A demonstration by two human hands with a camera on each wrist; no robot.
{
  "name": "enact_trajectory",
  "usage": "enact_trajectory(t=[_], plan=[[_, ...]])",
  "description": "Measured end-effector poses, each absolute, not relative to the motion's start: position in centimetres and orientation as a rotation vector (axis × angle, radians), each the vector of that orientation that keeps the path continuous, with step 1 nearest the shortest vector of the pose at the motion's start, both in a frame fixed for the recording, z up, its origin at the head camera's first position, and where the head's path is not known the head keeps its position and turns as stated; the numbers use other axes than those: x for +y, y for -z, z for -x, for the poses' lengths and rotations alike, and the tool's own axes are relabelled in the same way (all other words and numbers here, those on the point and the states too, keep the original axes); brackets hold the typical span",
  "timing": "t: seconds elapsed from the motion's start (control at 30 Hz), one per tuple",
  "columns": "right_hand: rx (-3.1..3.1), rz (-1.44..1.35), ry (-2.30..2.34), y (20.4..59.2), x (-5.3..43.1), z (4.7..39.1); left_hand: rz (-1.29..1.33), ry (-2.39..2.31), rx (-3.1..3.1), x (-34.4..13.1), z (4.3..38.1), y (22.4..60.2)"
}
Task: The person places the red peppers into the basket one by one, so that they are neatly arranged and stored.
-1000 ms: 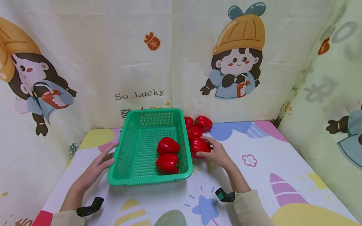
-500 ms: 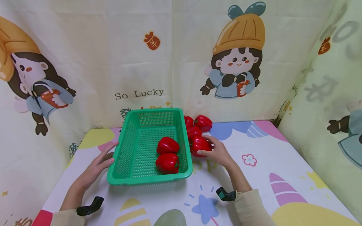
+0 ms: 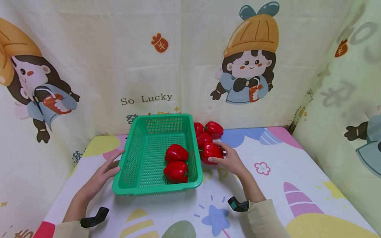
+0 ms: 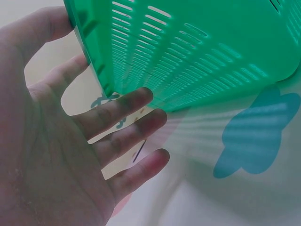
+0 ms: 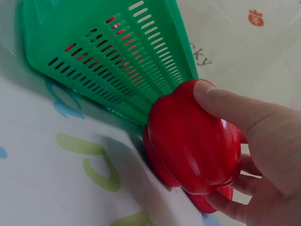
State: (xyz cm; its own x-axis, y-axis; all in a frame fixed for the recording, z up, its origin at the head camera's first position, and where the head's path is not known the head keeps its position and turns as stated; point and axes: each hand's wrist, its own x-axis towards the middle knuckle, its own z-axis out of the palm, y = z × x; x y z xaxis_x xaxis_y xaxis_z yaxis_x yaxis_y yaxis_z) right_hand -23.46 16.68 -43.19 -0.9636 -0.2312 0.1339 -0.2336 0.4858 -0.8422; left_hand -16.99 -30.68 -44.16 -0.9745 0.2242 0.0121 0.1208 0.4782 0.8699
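My left hand (image 3: 99,178) rests against the left rim of a green plastic basket (image 3: 157,190); in the left wrist view its fingers are spread, the thumb and a fingertip touching the rim (image 4: 77,33). Inside the basket, two red bell peppers (image 3: 176,153) lie on the right side of the perforated floor. Just outside the right wall, my right hand (image 3: 232,161) grips another red bell pepper (image 3: 212,153), thumb on the near side and fingers round the far side. The right wrist view has this pepper (image 5: 193,141) close beside the basket wall.
Several more red bell peppers (image 3: 214,130) lie behind the held one, along the basket's right side, partly hidden by it. A patterned cloth (image 3: 253,191) covers the table. Fabric walls (image 3: 202,59) stand at the back and sides.
The right hand and the pepper it grips have shifted very slightly right and up in the head view. The left hand, the basket and the other peppers stay in place.
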Motion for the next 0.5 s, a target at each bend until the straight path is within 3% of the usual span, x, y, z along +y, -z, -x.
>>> enact_trajectory(t=[0.5], plan=[[-2.696,-0.432,-1.527,43.05,16.87,23.5,-0.321,-1.514,2.629,-30.74,17.04,44.26]])
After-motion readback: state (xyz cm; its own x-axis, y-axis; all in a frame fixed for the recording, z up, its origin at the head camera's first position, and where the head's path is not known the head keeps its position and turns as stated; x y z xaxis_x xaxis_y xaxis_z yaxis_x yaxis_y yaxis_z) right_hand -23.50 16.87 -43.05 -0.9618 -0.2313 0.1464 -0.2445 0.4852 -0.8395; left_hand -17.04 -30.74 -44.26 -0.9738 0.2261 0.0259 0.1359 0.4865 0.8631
